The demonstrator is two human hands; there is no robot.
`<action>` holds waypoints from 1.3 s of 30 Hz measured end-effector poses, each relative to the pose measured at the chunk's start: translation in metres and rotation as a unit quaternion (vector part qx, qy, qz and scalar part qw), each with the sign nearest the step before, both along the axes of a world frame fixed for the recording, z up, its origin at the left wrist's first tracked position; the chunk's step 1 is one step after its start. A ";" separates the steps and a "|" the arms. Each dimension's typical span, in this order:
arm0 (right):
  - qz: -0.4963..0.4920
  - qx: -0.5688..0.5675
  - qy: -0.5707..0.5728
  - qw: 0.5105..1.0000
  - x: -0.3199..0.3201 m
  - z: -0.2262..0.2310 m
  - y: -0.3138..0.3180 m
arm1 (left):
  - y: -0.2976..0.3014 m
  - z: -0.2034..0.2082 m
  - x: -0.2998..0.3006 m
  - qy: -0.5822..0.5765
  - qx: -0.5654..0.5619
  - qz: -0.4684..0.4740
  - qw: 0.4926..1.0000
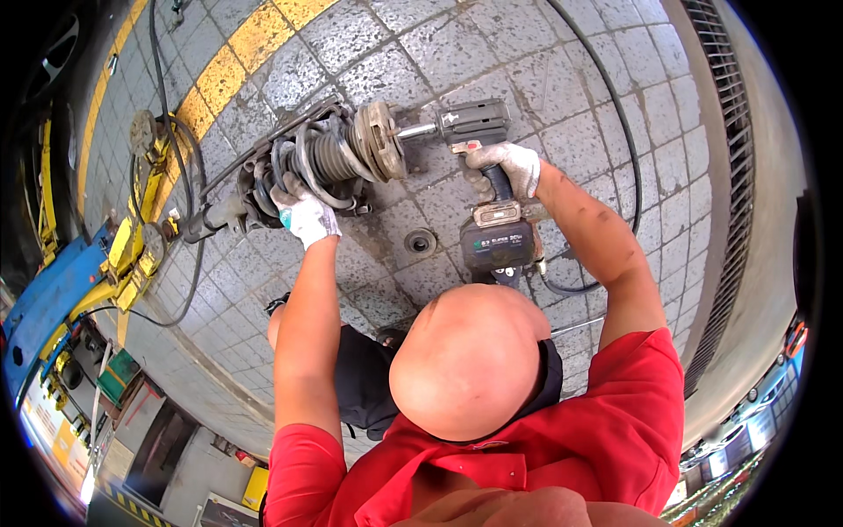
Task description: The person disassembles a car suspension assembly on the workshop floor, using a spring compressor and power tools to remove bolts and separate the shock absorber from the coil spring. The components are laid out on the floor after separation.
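A shock absorber strut (217, 213) with a dark coil spring (318, 151) around it lies slantwise above the tiled floor. My left hand (307, 213), in a white and grey work glove, has its fingers wrapped round the coil spring's lower part. At the strut's right end is a worn, rusty top mount (379, 140). My gloved right hand (511, 167) grips a black cordless impact wrench (475, 122) by its handle. Its long silver socket (416, 131) reaches to the middle of the top mount. The wrench's battery (498, 246) hangs below my hand.
A round metal ring (421, 241) lies on the tiles below the strut. A black hose (625, 123) curves across the floor on the right. Yellow and blue lift arms (132, 255) stand at left, and a drain grate (733, 149) runs along the right.
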State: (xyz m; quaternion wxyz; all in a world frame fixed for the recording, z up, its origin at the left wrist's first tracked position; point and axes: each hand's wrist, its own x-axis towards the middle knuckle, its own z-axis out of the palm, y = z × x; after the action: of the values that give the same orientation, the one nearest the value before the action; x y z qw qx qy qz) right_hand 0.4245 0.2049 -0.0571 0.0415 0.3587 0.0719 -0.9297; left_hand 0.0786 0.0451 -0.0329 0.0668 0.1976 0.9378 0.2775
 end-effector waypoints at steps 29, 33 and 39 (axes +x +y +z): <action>-0.021 -0.002 0.000 1.000 0.001 0.010 -0.005 | -0.012 -0.008 -0.004 0.035 -0.021 -0.024 0.999; -0.075 0.057 0.000 0.996 -0.003 0.029 -0.007 | -0.016 -0.004 -0.002 0.114 -0.131 -0.140 0.975; -0.137 0.038 0.054 0.988 0.001 -0.004 -0.016 | -0.008 -0.006 -0.011 0.028 -0.057 -0.059 0.996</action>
State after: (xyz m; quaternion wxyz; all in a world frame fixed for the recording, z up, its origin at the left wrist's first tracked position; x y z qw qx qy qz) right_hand 0.4252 0.1890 -0.0607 -0.1037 0.3157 0.0598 -0.9413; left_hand 0.0672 0.0367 -0.0389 0.0682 0.2564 0.9403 0.2130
